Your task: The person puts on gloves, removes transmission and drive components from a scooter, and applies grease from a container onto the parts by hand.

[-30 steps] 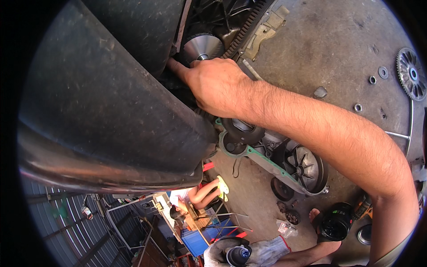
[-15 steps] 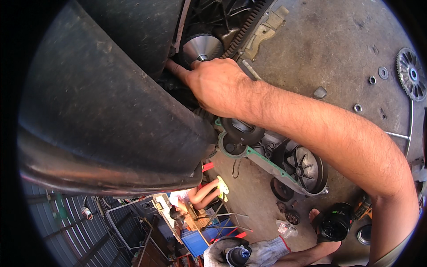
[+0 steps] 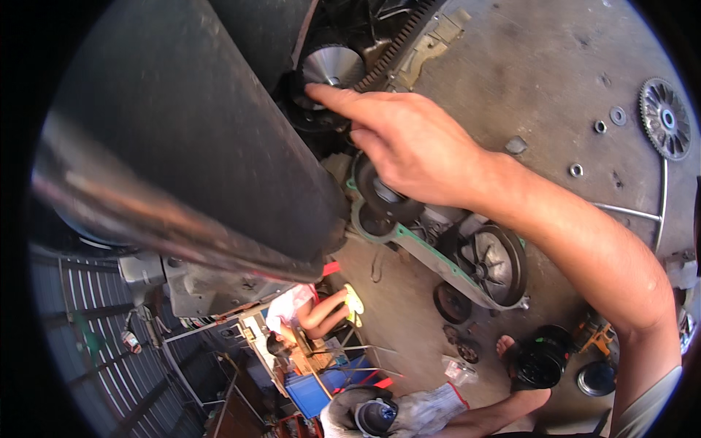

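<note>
The right hand (image 3: 420, 150) reaches in from the lower right, forearm stretched long across the open engine case (image 3: 438, 255), and its index finger is extended so the tip rests against the rim of the ribbed metal pulley (image 3: 332, 67) that sits at the top of the case, tucked just beside the edge of the big dark body panel (image 3: 182, 131). The other fingers are curled loosely under the palm and pinch nothing; whether the thumb touches any part below cannot be told, since the hand hides it. The wrist is bent slightly down and the back of the hand faces the camera. Judging from this, the step is a feel or nudge of the pulley face, and it would go best with light pressure from the fingertip only, the knuckles kept off the toothed ring gear (image 3: 398, 44) just to the right, and the forearm held above the finned clutch drum (image 3: 496, 263) at the lower end of the case so nothing there is knocked. The left hand is not in view. On the concrete floor (image 3: 526, 80) lie a toothed fan disc (image 3: 664, 117) near the right edge and a few washers (image 3: 599, 125) between it and the wrist; another person crouches at the bottom edge.
</note>
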`<state>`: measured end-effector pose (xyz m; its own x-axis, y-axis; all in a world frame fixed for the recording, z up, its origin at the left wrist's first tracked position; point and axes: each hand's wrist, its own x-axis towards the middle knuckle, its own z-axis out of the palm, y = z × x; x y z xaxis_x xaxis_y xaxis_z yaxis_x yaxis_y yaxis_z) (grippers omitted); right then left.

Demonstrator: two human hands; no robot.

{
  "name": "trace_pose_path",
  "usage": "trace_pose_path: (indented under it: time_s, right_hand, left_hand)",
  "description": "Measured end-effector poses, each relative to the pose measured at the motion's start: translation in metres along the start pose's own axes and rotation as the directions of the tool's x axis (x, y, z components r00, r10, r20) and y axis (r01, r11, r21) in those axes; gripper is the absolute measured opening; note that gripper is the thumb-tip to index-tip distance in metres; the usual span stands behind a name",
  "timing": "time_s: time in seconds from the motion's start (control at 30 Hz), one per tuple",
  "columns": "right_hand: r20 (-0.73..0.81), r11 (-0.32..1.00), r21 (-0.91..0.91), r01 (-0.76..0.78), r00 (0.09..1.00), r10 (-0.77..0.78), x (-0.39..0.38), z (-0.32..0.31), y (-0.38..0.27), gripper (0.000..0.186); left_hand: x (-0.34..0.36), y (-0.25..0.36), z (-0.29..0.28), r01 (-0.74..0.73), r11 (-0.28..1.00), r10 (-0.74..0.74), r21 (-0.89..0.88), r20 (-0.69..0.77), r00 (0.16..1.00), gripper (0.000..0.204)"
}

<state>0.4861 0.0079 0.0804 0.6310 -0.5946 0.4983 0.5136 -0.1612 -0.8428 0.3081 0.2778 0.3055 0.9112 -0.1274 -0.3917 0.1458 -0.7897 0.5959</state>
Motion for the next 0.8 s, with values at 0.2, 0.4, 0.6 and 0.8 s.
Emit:
trace_pose_path:
  time_s: [0.2,0.4,0.6,0.8]
  right_hand:
    - [0.267,0.75,0.447,-0.487,0.873,0.407,-0.071,-0.07,-0.028,0.048]
    - [0.313,0.553,0.486,-0.676,0.726,0.612,-0.162,-0.132,-0.087,0.055]
    - [0.406,0.242,0.595,-0.767,0.546,0.732,-0.227,-0.159,-0.19,0.065]
    - [0.45,0.206,0.628,-0.751,0.566,0.691,-0.248,-0.159,-0.243,0.065]
  left_hand:
    - [-0.046,-0.033,-0.019,0.005,0.979,0.064,0.205,-0.329,0.942,0.032]
    - [-0.094,-0.046,-0.023,-0.18,0.98,0.196,0.081,-0.296,0.935,0.072]
    - [-0.112,-0.06,-0.054,-0.32,0.924,0.358,0.209,-0.18,0.916,0.078]
    - [-0.098,-0.072,-0.067,-0.41,0.871,0.396,-0.269,-0.107,0.912,0.072]
